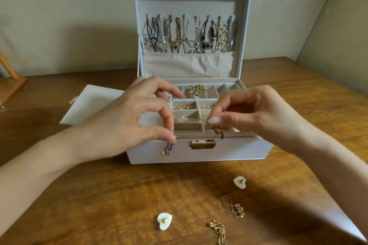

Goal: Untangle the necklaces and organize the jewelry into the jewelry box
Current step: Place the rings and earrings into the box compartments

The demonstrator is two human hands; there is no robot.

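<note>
On the wooden table (99,201), nearest, lie 2 white heart earrings (164,221) and 2 gold chain earrings (232,206). Just beyond, the left hand (127,117) pinches a purple wavy earring (168,149) in front of the open jewelry box (239,151). The right hand (249,109) pinches a small dark-and-yellow earring (218,131) over the box's front edge. Farther back, necklaces (191,34) hang inside the upright lid (187,4).

Glossy grained wood table (99,195), matt fabric-lined jewelry box (199,153), shiny gold-metal earrings (232,207).
</note>
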